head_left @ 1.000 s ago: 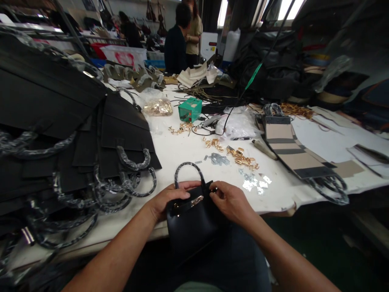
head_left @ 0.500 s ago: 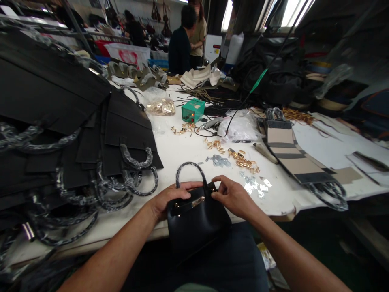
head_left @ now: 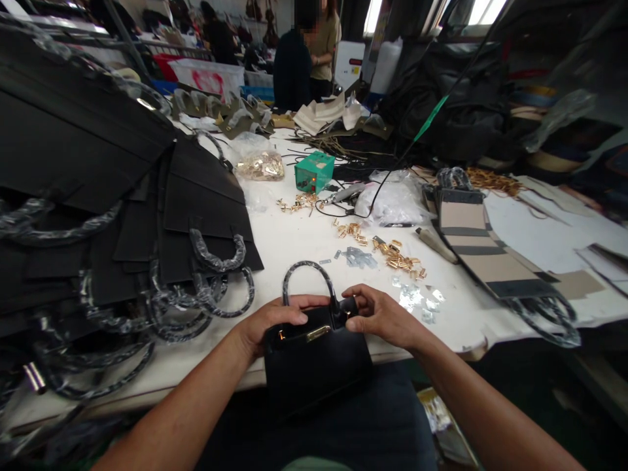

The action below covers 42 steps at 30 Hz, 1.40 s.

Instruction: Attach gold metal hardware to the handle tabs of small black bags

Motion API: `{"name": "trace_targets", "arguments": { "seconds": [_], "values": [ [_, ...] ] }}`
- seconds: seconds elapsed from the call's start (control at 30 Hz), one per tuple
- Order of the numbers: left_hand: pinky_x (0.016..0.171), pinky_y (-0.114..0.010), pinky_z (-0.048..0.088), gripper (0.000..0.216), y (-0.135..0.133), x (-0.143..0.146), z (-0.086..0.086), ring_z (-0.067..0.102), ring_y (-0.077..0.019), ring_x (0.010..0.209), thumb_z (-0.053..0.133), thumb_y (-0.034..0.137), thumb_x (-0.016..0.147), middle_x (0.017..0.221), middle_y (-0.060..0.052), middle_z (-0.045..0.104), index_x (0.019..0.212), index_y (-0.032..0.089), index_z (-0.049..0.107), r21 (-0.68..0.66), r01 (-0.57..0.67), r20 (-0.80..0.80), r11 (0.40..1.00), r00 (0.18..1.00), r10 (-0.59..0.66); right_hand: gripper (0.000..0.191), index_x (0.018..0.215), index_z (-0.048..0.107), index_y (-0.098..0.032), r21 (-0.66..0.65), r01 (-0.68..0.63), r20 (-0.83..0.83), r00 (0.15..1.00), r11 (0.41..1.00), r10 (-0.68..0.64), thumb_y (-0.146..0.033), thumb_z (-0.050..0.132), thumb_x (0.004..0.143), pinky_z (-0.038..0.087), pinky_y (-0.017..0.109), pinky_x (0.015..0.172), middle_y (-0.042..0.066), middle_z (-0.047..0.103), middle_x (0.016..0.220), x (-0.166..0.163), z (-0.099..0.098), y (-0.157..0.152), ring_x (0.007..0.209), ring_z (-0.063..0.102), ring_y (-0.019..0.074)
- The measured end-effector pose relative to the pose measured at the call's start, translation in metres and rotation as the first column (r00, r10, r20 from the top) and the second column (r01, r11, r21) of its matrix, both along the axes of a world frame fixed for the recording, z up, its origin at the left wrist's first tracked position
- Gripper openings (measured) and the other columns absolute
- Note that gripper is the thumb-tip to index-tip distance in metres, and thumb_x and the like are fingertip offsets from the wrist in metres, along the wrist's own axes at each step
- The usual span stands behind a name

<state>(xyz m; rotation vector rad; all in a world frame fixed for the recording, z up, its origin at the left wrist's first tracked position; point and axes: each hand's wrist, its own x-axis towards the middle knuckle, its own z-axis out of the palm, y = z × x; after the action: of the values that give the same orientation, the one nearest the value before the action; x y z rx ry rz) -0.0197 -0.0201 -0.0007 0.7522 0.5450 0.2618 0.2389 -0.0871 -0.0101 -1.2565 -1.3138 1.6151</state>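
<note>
A small black handbag point(head_left: 316, 373) with gold fittings rests against my lap at the table's front edge. Its looped handle point(head_left: 307, 267), wrapped in clear film, stands upright. My left hand point(head_left: 279, 320) grips the bag's upper left side, thumb on top and fingers behind the handle. At the upper right corner, my right hand point(head_left: 375, 315) pinches a short black tab of the bag between thumb and fingers, close to a small gold fitting. A gold plate point(head_left: 318, 333) shows on the bag's front near the top.
Black bag panels with wrapped handles point(head_left: 210, 196) are piled at left. Gold fittings point(head_left: 400, 258), grey metal plates point(head_left: 358, 256) and shiny plates point(head_left: 417, 297) lie beyond my hands. Behind them are a green box point(head_left: 314, 173) and a plastic bag point(head_left: 395, 199). Striped panels point(head_left: 471, 242) lie at right.
My right hand has shifted its fingers on the tab, and the thumb now sits lower with the fingers more spread. The bag has tilted slightly. The camera view has shifted a little.
</note>
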Motion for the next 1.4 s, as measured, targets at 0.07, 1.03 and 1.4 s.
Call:
{"name": "trace_targets", "arguments": {
  "seconds": [0.07,1.03,1.4],
  "values": [
    [0.092,-0.033,0.048,0.051,0.000,0.000,0.001,0.068,-0.0240,0.102,0.061,0.017,0.077,0.122,-0.015,0.069,0.127,0.013,0.062,0.002,-0.005,-0.019,1.000,1.000,0.005,0.048,0.108,0.062,-0.020,0.005,-0.016,0.014,1.000,1.000,0.016,-0.039,0.082,0.068,0.047,0.028,0.074,0.001,0.068,0.091,-0.002,0.002,0.001,0.082,0.061,0.0164],
    [0.104,-0.041,0.035,0.079,-0.043,-0.008,0.009,0.055,-0.0321,0.119,0.087,0.034,0.058,0.120,-0.010,0.063,0.130,0.021,0.056,0.864,-0.218,-0.267,0.455,0.568,0.779,0.038,0.092,0.068,-0.016,0.165,0.255,0.016,0.965,0.953,-0.261,-0.048,0.075,0.073,0.047,0.028,0.068,0.003,0.071,0.080,-0.020,-0.011,-0.003,0.076,0.065,0.0186],
    [0.091,-0.037,0.040,0.047,-0.029,0.003,0.009,0.058,-0.0312,0.103,0.066,0.060,0.077,0.099,-0.008,0.070,0.100,0.019,0.065,0.799,-0.304,-0.277,0.518,0.579,0.767,0.032,0.098,0.072,-0.022,0.516,0.239,0.481,0.714,0.823,-0.509,-0.048,0.057,0.088,0.050,0.030,0.079,0.004,0.073,0.094,0.012,0.015,0.046,0.085,0.067,0.0188]
  ]
}}
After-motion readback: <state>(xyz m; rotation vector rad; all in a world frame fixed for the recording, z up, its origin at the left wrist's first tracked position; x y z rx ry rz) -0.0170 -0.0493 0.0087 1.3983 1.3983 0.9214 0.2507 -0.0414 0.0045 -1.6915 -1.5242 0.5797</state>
